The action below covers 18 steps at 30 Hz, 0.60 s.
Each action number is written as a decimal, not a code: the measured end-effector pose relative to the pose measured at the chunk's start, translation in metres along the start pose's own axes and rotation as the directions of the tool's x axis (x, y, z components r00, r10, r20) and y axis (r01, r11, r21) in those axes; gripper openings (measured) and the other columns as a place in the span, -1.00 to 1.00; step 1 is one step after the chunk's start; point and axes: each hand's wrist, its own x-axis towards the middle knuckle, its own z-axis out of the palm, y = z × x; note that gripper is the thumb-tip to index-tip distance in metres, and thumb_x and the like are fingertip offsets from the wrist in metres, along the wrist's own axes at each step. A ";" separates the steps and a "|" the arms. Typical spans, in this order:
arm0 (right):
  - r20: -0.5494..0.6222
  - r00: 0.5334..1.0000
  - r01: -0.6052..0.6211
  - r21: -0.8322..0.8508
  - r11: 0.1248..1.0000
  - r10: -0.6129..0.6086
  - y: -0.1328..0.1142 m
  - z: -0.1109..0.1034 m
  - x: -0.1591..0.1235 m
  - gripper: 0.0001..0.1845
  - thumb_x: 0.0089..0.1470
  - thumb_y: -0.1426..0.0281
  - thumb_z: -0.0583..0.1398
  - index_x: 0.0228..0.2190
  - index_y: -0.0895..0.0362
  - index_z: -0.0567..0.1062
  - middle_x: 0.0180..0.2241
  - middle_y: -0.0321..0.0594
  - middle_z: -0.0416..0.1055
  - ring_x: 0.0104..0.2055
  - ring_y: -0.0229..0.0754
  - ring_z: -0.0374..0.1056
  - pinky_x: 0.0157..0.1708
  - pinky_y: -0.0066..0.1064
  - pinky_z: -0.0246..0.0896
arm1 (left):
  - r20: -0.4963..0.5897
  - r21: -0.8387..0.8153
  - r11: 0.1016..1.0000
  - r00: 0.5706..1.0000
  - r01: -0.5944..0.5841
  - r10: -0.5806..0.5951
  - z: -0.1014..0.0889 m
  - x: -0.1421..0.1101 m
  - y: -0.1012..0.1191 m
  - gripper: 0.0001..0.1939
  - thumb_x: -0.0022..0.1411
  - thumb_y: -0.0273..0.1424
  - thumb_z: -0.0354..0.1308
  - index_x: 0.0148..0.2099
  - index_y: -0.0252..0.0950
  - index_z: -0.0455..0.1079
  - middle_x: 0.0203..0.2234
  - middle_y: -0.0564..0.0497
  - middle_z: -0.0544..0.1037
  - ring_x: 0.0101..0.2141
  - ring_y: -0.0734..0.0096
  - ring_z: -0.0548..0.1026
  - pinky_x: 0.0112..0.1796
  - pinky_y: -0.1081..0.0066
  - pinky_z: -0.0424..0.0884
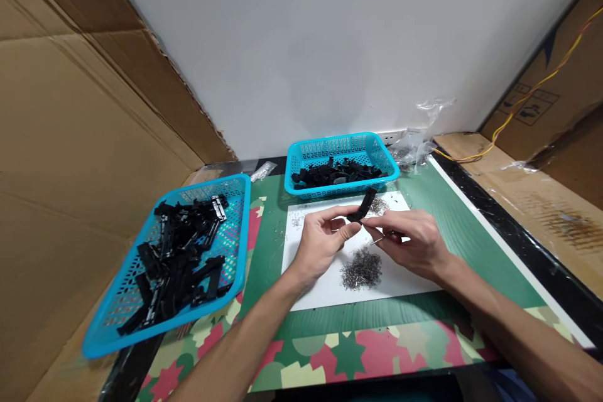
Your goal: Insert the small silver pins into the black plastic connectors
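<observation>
Between the thumb and fingers of my left hand (325,240) is a black plastic part (367,202), tilted upward above a white sheet (311,295). My right hand (409,240) meets it from the right, its fingertips pinched at the lower end of the part. A thin metal rod-like tool (377,240) sticks out under the right fingers; its kind is unclear. Whatever sits between the right fingertips is too small to make out. Just below both hands lies a pile of tiny metal pieces (362,269). A second, browner pile (378,206) lies behind the hands.
A blue basket (245,232) of black assemblies stands at the left, and another blue basket (342,190) of smaller black parts at the back. Clear plastic bags (412,147) lie at the back right. Cardboard (94,138) walls the left side. A yellow cable (499,129) runs along the right.
</observation>
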 end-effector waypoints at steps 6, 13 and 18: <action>-0.033 0.998 -0.062 -0.016 0.998 0.061 -0.005 -0.001 0.000 -0.86 0.18 0.53 0.25 -0.37 0.12 0.61 -0.65 -0.41 0.41 -0.66 -0.39 0.14 -0.60 -0.49 0.06 | 0.036 -0.028 1.000 0.999 0.002 -0.001 0.001 -0.001 0.000 -0.48 0.08 -0.15 0.55 0.01 -0.34 0.67 -0.57 0.07 0.45 -0.59 0.61 0.16 -0.55 0.50 0.11; -0.028 0.996 -0.085 0.054 0.995 0.086 -0.007 -0.002 0.002 -0.82 0.10 0.57 0.27 -0.50 0.12 0.53 -0.67 -0.47 0.28 -0.65 -0.41 0.07 -0.61 -0.50 -0.02 | 0.054 -0.010 1.000 0.998 -0.015 0.016 0.000 -0.001 0.000 -0.44 0.05 -0.14 0.57 0.01 -0.39 0.68 -0.63 0.10 0.41 -0.59 0.60 0.17 -0.55 0.50 0.10; 0.015 0.997 -0.076 0.069 0.995 0.075 -0.004 -0.001 0.001 -0.74 0.14 0.56 0.28 -0.56 0.12 0.49 -0.67 -0.47 0.18 -0.64 -0.40 0.03 -0.59 -0.49 -0.04 | 0.077 0.026 1.000 0.997 0.017 -0.019 -0.001 -0.002 0.001 -0.40 0.02 -0.14 0.58 0.04 -0.39 0.67 -0.66 0.12 0.38 -0.62 0.60 0.15 -0.60 0.51 0.05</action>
